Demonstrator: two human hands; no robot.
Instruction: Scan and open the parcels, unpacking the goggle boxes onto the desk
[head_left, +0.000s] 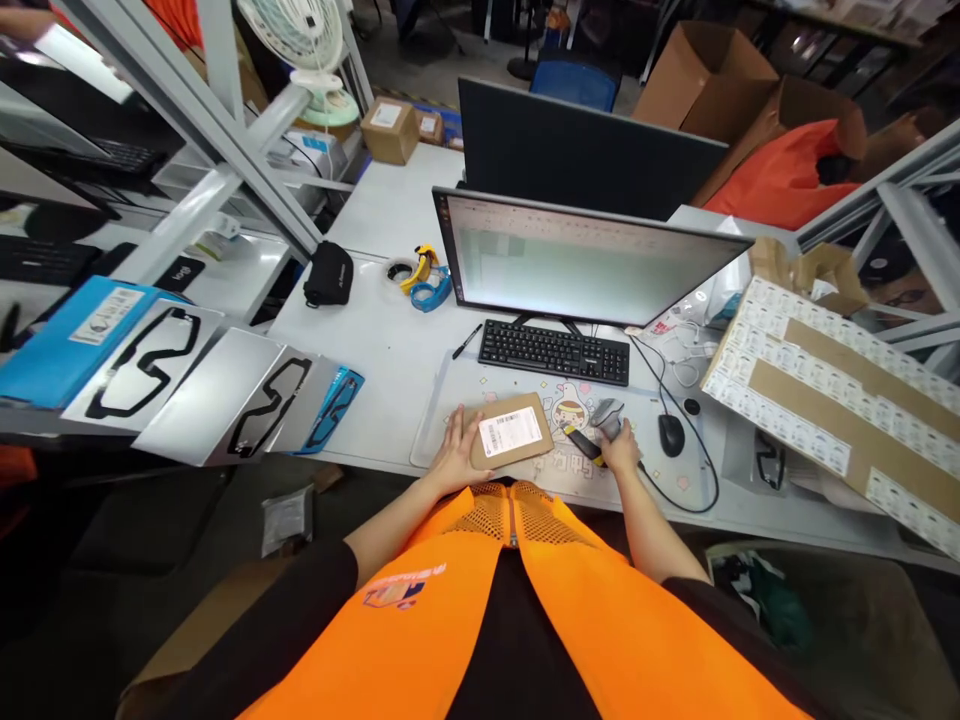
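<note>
A flat brown cardboard box point(501, 462) with a white printed label point(511, 431) lies at the front edge of the desk mat. My left hand point(454, 455) holds it by its left end, fingers along the far corner and thumb by the near side. My right hand point(619, 448) is closed around a grey barcode scanner point(606, 415), whose head points up and to the left. Between box and scanner lies a yellow and black box cutter point(583, 444), close to my right fingers. The scanner's grip is mostly hidden by my hand.
Behind the mat stand a keyboard point(555, 350) and a lit monitor point(577, 262). A mouse point(671, 435) and cable lie right, beside a large label-covered carton point(840, 400). Tape rolls point(430, 290) and a pen point(466, 341) lie left; flat packages point(202, 390) overhang the left edge.
</note>
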